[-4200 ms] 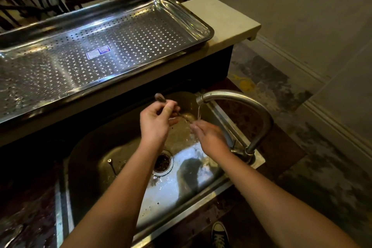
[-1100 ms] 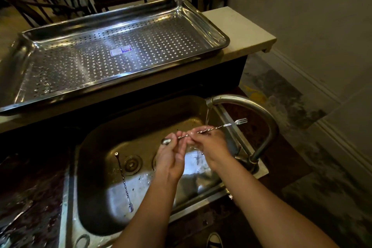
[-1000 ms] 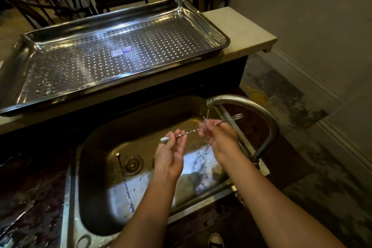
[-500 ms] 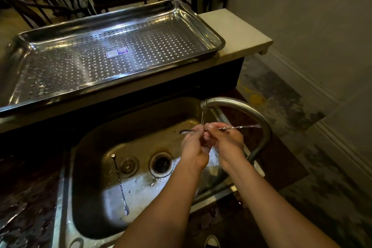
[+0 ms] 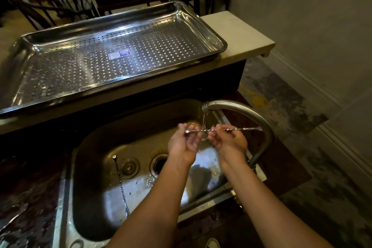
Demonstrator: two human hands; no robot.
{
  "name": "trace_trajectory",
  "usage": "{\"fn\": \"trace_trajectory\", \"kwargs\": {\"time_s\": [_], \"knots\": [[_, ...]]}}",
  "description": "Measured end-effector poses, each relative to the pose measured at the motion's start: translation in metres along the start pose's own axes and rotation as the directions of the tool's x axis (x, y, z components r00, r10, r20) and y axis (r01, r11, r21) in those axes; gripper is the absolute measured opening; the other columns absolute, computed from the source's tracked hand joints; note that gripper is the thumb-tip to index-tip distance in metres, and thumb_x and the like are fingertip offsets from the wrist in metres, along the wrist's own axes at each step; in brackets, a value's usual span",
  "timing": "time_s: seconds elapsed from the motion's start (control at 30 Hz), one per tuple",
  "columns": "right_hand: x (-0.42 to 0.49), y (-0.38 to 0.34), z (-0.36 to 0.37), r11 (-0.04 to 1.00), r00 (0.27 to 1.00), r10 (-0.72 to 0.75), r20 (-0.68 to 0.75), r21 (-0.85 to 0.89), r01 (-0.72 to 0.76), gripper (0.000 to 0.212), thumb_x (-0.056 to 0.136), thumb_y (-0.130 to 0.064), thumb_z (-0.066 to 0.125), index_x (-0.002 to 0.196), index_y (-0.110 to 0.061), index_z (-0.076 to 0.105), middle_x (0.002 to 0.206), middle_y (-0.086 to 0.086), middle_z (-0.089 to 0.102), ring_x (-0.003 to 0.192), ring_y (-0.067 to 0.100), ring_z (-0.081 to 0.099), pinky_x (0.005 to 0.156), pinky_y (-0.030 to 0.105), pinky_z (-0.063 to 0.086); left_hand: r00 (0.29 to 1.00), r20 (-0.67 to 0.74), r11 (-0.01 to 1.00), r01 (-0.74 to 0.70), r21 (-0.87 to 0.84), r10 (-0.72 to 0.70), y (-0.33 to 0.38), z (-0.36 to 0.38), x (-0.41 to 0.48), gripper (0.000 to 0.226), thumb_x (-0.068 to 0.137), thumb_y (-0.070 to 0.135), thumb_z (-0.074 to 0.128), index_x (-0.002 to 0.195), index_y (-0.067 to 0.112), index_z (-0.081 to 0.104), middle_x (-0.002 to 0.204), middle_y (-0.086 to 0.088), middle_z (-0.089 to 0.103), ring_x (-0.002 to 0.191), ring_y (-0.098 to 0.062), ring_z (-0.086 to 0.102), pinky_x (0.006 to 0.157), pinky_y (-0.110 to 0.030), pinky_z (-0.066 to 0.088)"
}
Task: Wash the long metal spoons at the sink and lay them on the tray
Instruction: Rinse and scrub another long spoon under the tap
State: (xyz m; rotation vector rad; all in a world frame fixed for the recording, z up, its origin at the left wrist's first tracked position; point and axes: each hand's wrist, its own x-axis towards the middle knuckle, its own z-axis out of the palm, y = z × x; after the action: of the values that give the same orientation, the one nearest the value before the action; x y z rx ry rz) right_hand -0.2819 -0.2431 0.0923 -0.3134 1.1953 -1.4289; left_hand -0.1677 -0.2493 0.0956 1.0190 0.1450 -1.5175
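A long twisted metal spoon lies level across both my hands under the running tap; its right end is a small fork. My left hand pinches its left end and my right hand grips its middle. Water falls on the stem between the hands. A second long spoon lies on the floor of the steel sink, left of the drain. The perforated steel tray sits on the raised ledge behind the sink, with nothing lying in it.
The tap's curved neck arches over the sink's right rim. A loose drain plug sits beside the open drain. A wet dark counter lies to the left. A pale stone ledge ends at the right, and chairs stand behind.
The spoon has shifted right under the tap's stream and my hands have spread slightly apart along it. The camera has tilted a little; the sink spoon has not moved.
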Motion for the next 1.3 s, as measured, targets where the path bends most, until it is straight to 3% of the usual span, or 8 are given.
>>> {"fn": "trace_trajectory", "kwargs": {"time_s": [0.2, 0.37, 0.47, 0.6, 0.73, 0.87, 1.0, 1.3], "knots": [[0.004, -0.003, 0.003, 0.996, 0.993, 0.041, 0.108, -0.088, -0.031, 0.017, 0.088, 0.008, 0.063, 0.099, -0.004, 0.060, 0.074, 0.013, 0.071, 0.057, 0.016, 0.066, 0.055, 0.025, 0.056, 0.996, 0.022, 0.947, -0.090, 0.308, 0.087, 0.012, -0.021, -0.002, 0.024, 0.097, 0.026, 0.055, 0.100, 0.003, 0.063, 0.084, -0.013, 0.072, 0.071, -0.023, 0.072, 0.058, -0.033, 0.059], [0.009, -0.001, 0.006, 0.997, 0.985, 0.033, 0.167, -0.077, -0.020, 0.017, 0.089, 0.009, 0.061, 0.101, -0.003, 0.060, 0.073, 0.008, 0.074, 0.054, 0.013, 0.063, 0.053, 0.023, 0.054, 0.995, 0.084, 0.658, -0.104, 0.746, 0.063, 0.005, -0.034, -0.010, 0.035, 0.097, 0.036, 0.053, 0.091, 0.003, 0.061, 0.050, -0.004, 0.045, 0.036, -0.016, 0.039, 0.037, -0.018, 0.025], [0.011, 0.000, 0.006, 0.988, 0.983, 0.075, 0.167, -0.145, -0.050, 0.011, 0.091, 0.002, 0.061, 0.098, -0.007, 0.063, 0.075, 0.009, 0.074, 0.053, 0.013, 0.059, 0.051, 0.025, 0.052, 0.985, 0.165, 0.700, -0.156, 0.697, 0.055, -0.001, -0.026, -0.015, 0.029, 0.097, 0.028, 0.055, 0.072, 0.016, 0.049, 0.053, 0.000, 0.032, 0.042, -0.012, 0.027, 0.040, -0.020, 0.019], [0.008, 0.006, 0.009, 0.924, 0.972, 0.134, 0.194, -0.380, -0.052, 0.004, 0.092, -0.008, 0.064, 0.094, -0.012, 0.065, 0.068, 0.007, 0.068, 0.053, 0.016, 0.056, 0.055, 0.029, 0.051, 0.960, 0.276, 0.791, -0.195, 0.579, 0.035, -0.009, -0.015, -0.020, 0.014, 0.098, 0.007, 0.048, 0.090, 0.002, 0.059, 0.065, -0.010, 0.051, 0.051, -0.015, 0.045, 0.047, -0.024, 0.038], [0.015, -0.004, 0.009, 0.947, 0.979, 0.052, 0.199, -0.320, 0.014, 0.007, 0.092, -0.003, 0.063, 0.089, -0.009, 0.067, 0.068, 0.006, 0.066, 0.052, 0.013, 0.057, 0.048, 0.024, 0.049, 0.944, 0.323, 0.811, -0.237, 0.535, 0.063, -0.001, -0.033, -0.019, 0.021, 0.096, -0.003, 0.047, 0.103, 0.001, 0.066, 0.068, -0.008, 0.063, 0.061, -0.019, 0.061, 0.057, -0.027, 0.052], [0.017, 0.005, 0.014, 0.957, 0.979, 0.083, 0.184, -0.289, -0.026, 0.009, 0.092, -0.004, 0.062, 0.086, -0.010, 0.065, 0.069, 0.007, 0.068, 0.049, 0.010, 0.057, 0.044, 0.022, 0.047, 0.953, 0.276, 0.727, -0.277, 0.628, 0.125, 0.010, -0.051, -0.019, 0.018, 0.094, 0.000, 0.054, 0.108, 0.002, 0.065, 0.068, -0.010, 0.066, 0.054, -0.018, 0.060, 0.050, -0.027, 0.051], [0.004, 0.027, 0.016, 0.906, 0.910, 0.273, 0.312, -0.400, -0.135, 0.002, 0.091, -0.006, 0.066, 0.093, -0.006, 0.066, 0.076, 0.012, 0.071, 0.053, 0.011, 0.060, 0.046, 0.021, 0.047, 0.951, 0.279, 0.590, -0.302, 0.748, 0.134, 0.016, -0.058, -0.022, 0.017, 0.094, 0.022, 0.060, 0.091, 0.011, 0.072, 0.057, -0.005, 0.049, 0.042, -0.011, 0.034, 0.040, -0.022, 0.026], [0.021, 0.000, 0.026, 0.980, 0.986, 0.130, 0.103, -0.167, -0.112, 0.021, 0.101, -0.020, 0.051, 0.086, -0.010, 0.060, 0.070, 0.010, 0.067, 0.040, 0.008, 0.051, 0.038, 0.020, 0.038, 0.922, 0.260, 0.384, -0.359, 0.851, 0.286, 0.045, -0.116, -0.028, 0.013, 0.092, 0.017, 0.063, 0.081, 0.016, 0.071, 0.056, 0.003, 0.056, 0.043, -0.008, 0.042, 0.039, -0.021, 0.035]]}}
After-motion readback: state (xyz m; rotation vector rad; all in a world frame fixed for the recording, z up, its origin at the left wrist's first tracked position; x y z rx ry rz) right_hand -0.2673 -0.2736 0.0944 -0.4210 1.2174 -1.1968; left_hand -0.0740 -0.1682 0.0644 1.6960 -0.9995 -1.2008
